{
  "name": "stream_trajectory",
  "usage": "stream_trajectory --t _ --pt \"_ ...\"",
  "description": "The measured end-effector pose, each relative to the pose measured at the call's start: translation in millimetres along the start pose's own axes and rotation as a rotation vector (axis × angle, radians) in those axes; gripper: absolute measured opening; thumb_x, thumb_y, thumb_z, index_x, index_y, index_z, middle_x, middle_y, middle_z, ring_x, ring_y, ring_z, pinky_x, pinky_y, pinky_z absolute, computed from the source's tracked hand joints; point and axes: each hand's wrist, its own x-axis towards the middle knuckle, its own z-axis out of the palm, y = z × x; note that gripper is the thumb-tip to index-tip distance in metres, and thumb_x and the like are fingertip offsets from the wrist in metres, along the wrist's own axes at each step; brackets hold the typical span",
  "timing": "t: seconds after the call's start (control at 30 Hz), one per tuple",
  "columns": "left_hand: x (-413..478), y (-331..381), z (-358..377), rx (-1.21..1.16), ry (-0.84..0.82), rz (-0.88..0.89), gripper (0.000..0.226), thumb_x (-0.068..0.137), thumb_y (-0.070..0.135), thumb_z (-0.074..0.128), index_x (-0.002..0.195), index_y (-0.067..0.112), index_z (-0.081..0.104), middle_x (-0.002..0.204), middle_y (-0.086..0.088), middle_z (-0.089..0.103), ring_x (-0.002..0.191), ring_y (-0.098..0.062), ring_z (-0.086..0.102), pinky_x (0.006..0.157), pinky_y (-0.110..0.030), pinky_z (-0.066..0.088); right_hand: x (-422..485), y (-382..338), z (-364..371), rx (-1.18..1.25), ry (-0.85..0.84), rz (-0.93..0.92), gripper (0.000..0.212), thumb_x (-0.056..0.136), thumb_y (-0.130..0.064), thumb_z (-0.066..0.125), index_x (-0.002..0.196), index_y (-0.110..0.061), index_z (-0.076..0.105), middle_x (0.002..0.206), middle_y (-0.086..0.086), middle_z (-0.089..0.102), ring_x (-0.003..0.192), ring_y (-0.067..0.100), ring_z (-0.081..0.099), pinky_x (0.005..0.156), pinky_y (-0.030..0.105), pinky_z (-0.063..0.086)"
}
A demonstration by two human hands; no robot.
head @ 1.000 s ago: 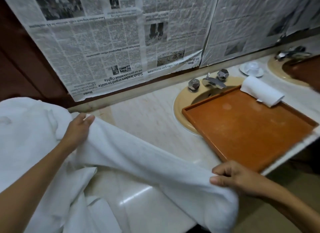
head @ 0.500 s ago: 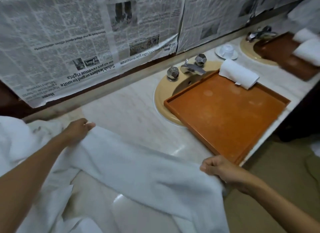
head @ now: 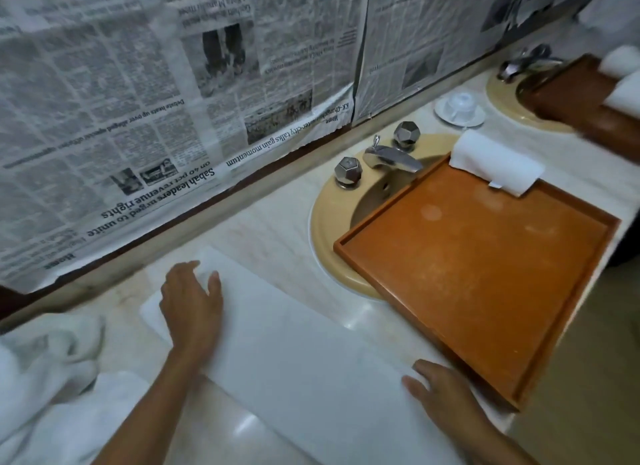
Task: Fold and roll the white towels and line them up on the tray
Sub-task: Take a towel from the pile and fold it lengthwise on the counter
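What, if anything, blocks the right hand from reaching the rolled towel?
Likely nothing, so yes: the right hand rests flat on the flat towel beside the tray, with only bare tray floor between it and the rolled towel.

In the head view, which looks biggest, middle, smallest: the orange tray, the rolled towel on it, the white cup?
Largest: orange tray.
Next: rolled towel.
Smallest: white cup, though it sits farther away.
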Motion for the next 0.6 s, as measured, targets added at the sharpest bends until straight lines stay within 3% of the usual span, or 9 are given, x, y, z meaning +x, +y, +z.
stream_trajectory --t 0.1,0.23,0.33,0.4,0.5,0.6 --pt "-49 1 23 0.095 -0.112 0.048 0.056 0.094 0.052 0.039 0.139 0.020 0.047 0.156 -0.007 0.034 0.143 -0.028 0.029 0.110 -0.052 0.028 3 1 4 -0.035 0.097 -0.031 0.014 0.097 -0.037 0.055 0.087 -0.028 0.055 0.086 -0.012 0.057 0.100 0.016 0.061 0.079 0.022 0.037" --pt "-70 -2 40 0.350 -0.203 0.087 0.070 0.093 0.062 0.019 0.152 0.027 0.033 0.164 -0.006 0.017 0.149 -0.030 0.015 0.113 -0.048 0.023 2 -13 -2 -0.161 -0.025 0.019 0.019 0.099 -0.036 0.048 0.083 -0.025 0.048 0.085 -0.008 0.054 0.087 0.014 0.058 0.069 0.026 0.038" --pt "-56 -6 40 0.407 -0.191 0.109 0.064 0.099 0.059 0.019 0.154 0.029 0.027 0.165 -0.004 0.013 0.150 -0.028 0.012 0.114 -0.044 0.018 3 -34 -15 0.055 -0.178 -0.035 0.033 0.094 -0.027 0.057 0.067 -0.021 0.038 0.066 -0.011 0.042 0.062 0.004 0.042 0.056 0.025 0.029" --pt "-42 -9 39 0.419 -0.206 0.095 0.064 0.099 0.059 0.023 0.155 0.030 0.024 0.165 -0.004 0.010 0.151 -0.028 0.009 0.116 -0.045 0.017 6 -43 -19 0.200 -0.171 -0.140 0.040 0.092 -0.020 0.062 0.059 -0.019 0.038 0.056 -0.016 0.040 0.054 -0.002 0.037 0.054 0.018 0.028" --pt "-22 -15 36 0.418 -0.215 0.082 0.065 0.098 0.060 0.026 0.155 0.030 0.023 0.165 -0.005 0.011 0.151 -0.029 0.010 0.116 -0.049 0.019 11 -43 -15 0.332 -0.128 -0.182 0.032 0.089 -0.024 0.066 0.067 -0.007 0.050 0.065 -0.011 0.046 0.063 0.003 0.044 0.062 0.027 0.034" --pt "-3 -24 34 0.433 -0.218 0.111 0.065 0.098 0.062 0.023 0.155 0.030 0.023 0.165 -0.006 0.012 0.150 -0.031 0.011 0.115 -0.050 0.020 7 -32 -12 0.323 -0.259 -0.118 0.045 0.079 -0.042 0.069 0.076 0.000 0.055 0.073 -0.003 0.048 0.068 0.009 0.048 0.064 0.027 0.034"
